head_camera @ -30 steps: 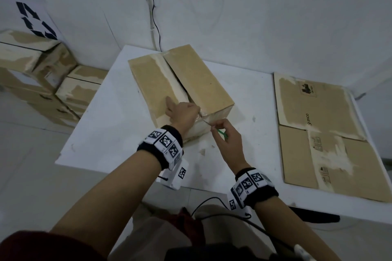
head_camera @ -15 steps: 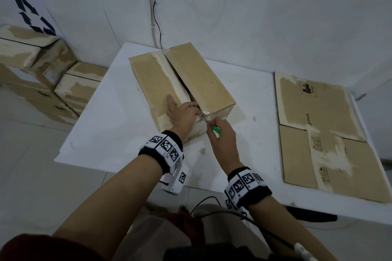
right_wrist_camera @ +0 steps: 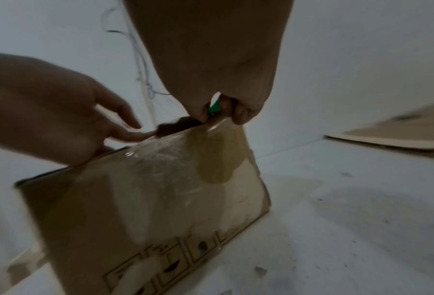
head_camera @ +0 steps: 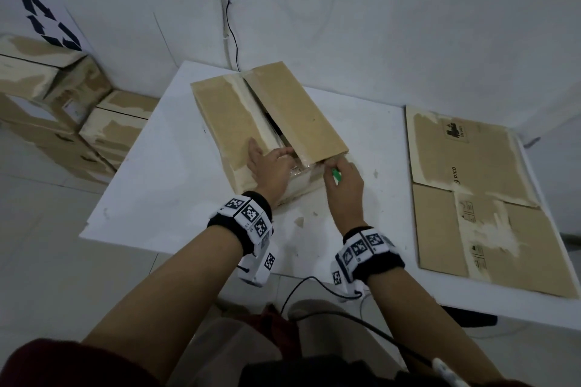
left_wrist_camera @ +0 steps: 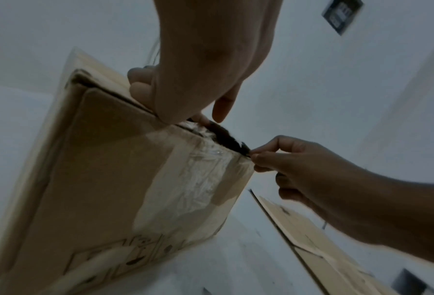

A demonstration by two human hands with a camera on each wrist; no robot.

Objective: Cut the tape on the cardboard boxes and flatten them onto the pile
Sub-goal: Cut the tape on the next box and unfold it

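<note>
A brown cardboard box [head_camera: 232,116] lies on the white table [head_camera: 163,179], its top seam split into a dark gap. My left hand [head_camera: 270,166] presses on the near end of the left flap, its fingertips at the gap. My right hand [head_camera: 342,179] grips a green cutter [head_camera: 336,175] at the near edge of the right flap. The right wrist view shows the cutter [right_wrist_camera: 214,106] at the top edge of the clear tape [right_wrist_camera: 165,159] on the box's end face. The blade itself is hidden. In the left wrist view the tape [left_wrist_camera: 205,179] is wrinkled.
A pile of flattened cardboard [head_camera: 471,185] lies on the right side of the table. More taped boxes [head_camera: 63,110] are stacked on the floor at the left. A black cable [head_camera: 231,25] hangs down the wall behind the box. Small scraps lie near the table's front edge.
My right hand moved forward to the box's near edge, then right along it with the cutter. The gap along the top seam has widened. My left hand stayed on the flap.
</note>
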